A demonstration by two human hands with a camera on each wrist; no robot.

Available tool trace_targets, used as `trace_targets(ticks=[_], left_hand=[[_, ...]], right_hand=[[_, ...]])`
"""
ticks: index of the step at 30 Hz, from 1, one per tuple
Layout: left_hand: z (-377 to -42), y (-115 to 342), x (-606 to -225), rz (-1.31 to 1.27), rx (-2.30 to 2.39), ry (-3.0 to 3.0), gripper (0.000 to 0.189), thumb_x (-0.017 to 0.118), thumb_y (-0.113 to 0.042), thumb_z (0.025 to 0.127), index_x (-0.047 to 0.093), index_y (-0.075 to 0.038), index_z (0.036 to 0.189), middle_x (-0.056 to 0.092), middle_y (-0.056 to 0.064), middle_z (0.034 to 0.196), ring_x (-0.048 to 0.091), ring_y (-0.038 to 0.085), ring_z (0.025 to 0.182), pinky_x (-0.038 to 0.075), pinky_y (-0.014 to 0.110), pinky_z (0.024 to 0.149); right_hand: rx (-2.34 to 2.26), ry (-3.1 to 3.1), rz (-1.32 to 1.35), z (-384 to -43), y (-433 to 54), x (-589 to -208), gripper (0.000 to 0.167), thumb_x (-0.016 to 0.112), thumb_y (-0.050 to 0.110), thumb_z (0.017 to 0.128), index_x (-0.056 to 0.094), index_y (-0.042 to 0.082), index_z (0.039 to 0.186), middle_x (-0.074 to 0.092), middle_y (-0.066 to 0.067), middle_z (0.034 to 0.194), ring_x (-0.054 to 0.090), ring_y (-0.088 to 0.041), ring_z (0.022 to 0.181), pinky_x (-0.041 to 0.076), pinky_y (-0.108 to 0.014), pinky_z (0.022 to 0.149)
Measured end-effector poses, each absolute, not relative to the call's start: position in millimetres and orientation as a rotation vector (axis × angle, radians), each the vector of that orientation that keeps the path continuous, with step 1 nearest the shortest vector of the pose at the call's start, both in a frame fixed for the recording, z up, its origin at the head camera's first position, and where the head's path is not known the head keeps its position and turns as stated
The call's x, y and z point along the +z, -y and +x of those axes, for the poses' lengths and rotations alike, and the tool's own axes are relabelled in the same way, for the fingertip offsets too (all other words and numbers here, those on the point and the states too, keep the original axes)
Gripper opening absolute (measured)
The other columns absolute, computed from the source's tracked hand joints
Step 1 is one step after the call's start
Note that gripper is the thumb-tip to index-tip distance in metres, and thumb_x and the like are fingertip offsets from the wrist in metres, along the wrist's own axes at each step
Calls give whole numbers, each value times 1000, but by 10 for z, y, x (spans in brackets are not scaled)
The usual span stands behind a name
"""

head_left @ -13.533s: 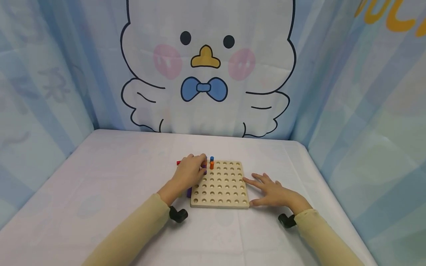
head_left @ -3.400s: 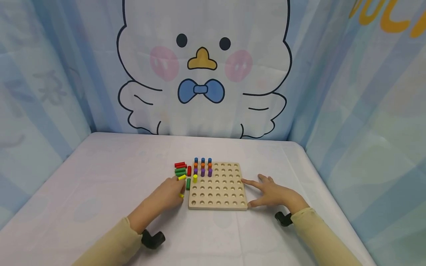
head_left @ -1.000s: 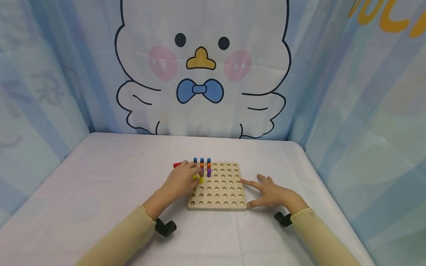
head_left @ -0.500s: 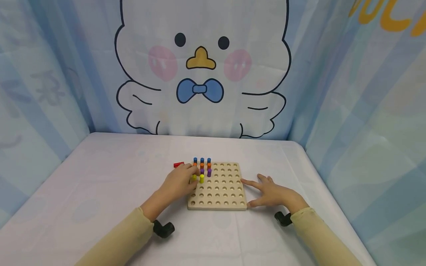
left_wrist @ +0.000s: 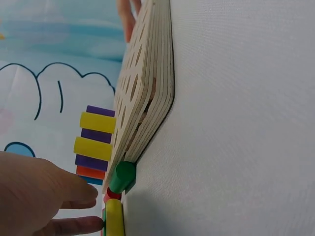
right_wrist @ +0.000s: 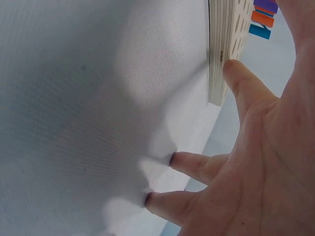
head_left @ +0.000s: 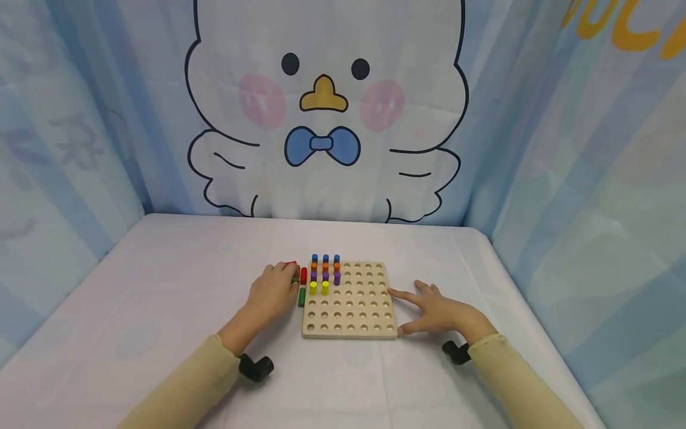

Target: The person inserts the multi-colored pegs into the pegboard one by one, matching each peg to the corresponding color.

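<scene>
A square wooden pegboard (head_left: pixel 356 310) lies on the table, with rows of blue, orange and purple pegs at its far left. Two yellow pegs (head_left: pixel 325 288) stand upright in the row in front of the purple ones. My left hand (head_left: pixel 272 291) is just left of the board, over the loose pegs. In the left wrist view its fingertips are right at a loose yellow peg (left_wrist: pixel 114 219), with thumb and finger apart. My right hand (head_left: pixel 442 310) is spread at the board's right side, and one fingertip (right_wrist: pixel 233 69) touches the edge.
Beside the board's left edge lie a loose red peg (head_left: pixel 303 276) and a loose green peg (head_left: pixel 302 297); more red and green ones are partly hidden by the left hand. A white cloth (head_left: pixel 161 298) covers the table, and a printed curtain (head_left: pixel 332 179) hangs behind.
A second yellow peg has been put in the board beside the first. My left hand has since released it and moved left, off the board to the loose pegs. My right hand stays put.
</scene>
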State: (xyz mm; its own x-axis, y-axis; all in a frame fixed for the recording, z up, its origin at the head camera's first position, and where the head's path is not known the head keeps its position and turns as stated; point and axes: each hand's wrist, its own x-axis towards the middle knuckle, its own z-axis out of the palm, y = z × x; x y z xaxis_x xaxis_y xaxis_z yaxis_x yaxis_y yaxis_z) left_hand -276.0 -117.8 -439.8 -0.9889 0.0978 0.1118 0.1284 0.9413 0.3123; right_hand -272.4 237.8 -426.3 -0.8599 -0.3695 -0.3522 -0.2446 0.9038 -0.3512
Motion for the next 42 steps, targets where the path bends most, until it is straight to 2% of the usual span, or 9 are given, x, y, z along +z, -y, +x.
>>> trace_targets(ticks=[9, 16, 24, 29, 33, 42], left_hand=[[-2748, 1215, -4433, -207, -487, 3076, 23, 70, -12, 97, 65, -11, 119, 59, 11, 111, 55, 24, 92, 56, 40, 82], [-2751, 1214, -4437, -185, -534, 3133, 35, 70, -5, 95, 61, -10, 129, 59, 16, 121, 59, 28, 101, 57, 45, 94], [-2778, 1210, -4455, -271, -569, 3056, 41, 67, -5, 98, 58, -8, 138, 57, 19, 127, 60, 27, 101, 57, 44, 94], [-2769, 1171, -4395, -305, -608, 2973, 40, 63, -4, 100, 58, -12, 139, 59, 17, 128, 60, 29, 111, 56, 44, 98], [-2772, 1137, -4347, -357, -642, 2935, 47, 63, -2, 99, 56, -14, 143, 59, 17, 132, 59, 30, 117, 54, 44, 101], [-2772, 1040, -4337, -518, -790, 2748, 24, 66, 1, 97, 64, -9, 119, 61, 11, 119, 58, 27, 109, 54, 40, 99]], right_hand=[[-426, -2639, -451, -2725, -2378, -4263, 92, 79, 57, 83, 36, 34, 161, 9, -34, 167, 4, -67, 149, 19, -85, 107], [-425, -2642, -445, -2714, -2384, -4264, 92, 80, 57, 83, 36, 34, 161, 8, -34, 167, 4, -67, 148, 18, -85, 107], [-424, -2640, -461, -2720, -2379, -4262, 92, 79, 58, 83, 36, 34, 161, 9, -34, 167, 4, -67, 148, 18, -85, 107], [-410, -2644, -447, -2727, -2380, -4258, 93, 80, 59, 82, 36, 35, 161, 8, -33, 167, 4, -66, 149, 18, -85, 107], [-399, -2652, -443, -2733, -2383, -4255, 94, 80, 59, 82, 36, 34, 161, 9, -33, 167, 4, -66, 149, 19, -85, 107], [-417, -2642, -445, -2727, -2383, -4267, 93, 79, 59, 82, 35, 33, 161, 8, -34, 167, 3, -67, 149, 18, -85, 107]])
